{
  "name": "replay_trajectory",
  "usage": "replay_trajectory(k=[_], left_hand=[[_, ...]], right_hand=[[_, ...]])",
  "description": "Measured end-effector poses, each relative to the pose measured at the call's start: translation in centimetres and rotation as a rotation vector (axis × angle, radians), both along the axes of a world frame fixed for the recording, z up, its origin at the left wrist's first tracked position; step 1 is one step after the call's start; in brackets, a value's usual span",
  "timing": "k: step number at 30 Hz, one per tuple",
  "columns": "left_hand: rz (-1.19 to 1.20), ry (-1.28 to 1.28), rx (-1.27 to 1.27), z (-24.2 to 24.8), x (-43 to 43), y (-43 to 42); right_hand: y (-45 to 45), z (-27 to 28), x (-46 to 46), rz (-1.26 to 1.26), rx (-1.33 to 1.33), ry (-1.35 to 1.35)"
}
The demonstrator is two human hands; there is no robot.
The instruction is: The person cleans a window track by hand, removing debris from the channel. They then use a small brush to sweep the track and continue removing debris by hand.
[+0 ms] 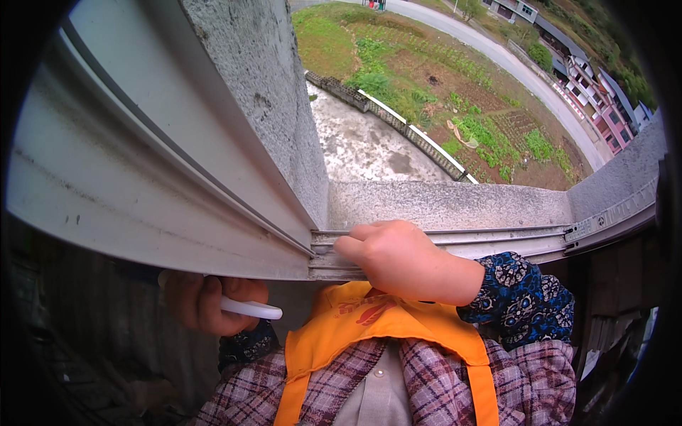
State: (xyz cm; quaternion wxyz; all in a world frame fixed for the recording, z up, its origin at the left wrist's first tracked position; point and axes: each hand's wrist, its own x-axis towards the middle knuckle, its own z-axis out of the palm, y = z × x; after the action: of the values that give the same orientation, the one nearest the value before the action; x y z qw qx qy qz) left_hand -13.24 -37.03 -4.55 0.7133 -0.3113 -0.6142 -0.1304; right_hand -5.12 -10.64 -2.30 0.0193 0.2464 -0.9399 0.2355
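Note:
My left hand (213, 303), at the lower left below the window frame, has its fingers closed round a white plastic handle (250, 308); whatever the handle belongs to is hidden. With curled fingers, my right hand (399, 261) rests at the metal sliding track (495, 242) of the window, near the foot of the upright frame (176, 154). Its fingertips are partly hidden, and I cannot tell if they pinch anything. An orange apron (383, 330) lies over my plaid clothing just under the right hand.
A rough concrete sill (453, 205) runs outside the track, with a concrete wall (266, 101) rising at its left end. Beyond the opening, far below, lie a paved yard (373, 138), a low wall, garden plots, a road and houses. Dark shapes stand indoors.

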Motion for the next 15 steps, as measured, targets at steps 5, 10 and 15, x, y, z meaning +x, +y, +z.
replay_trajectory(k=[5, 10, 15], left_hand=[[-0.040, -0.073, -0.051, -0.5, 0.1, -0.2], [-0.100, -0.087, -0.074, -0.6, -0.4, -1.0], [-0.077, 0.030, -0.019, -0.2, -1.0, -0.7]], right_hand=[[1.2, 0.3, 0.6, -0.121, -0.157, 0.067], [2.7, 1.9, 0.0, -0.079, 0.018, -0.036], [1.9, 3.4, -1.0, 0.015, 0.247, -0.069]])
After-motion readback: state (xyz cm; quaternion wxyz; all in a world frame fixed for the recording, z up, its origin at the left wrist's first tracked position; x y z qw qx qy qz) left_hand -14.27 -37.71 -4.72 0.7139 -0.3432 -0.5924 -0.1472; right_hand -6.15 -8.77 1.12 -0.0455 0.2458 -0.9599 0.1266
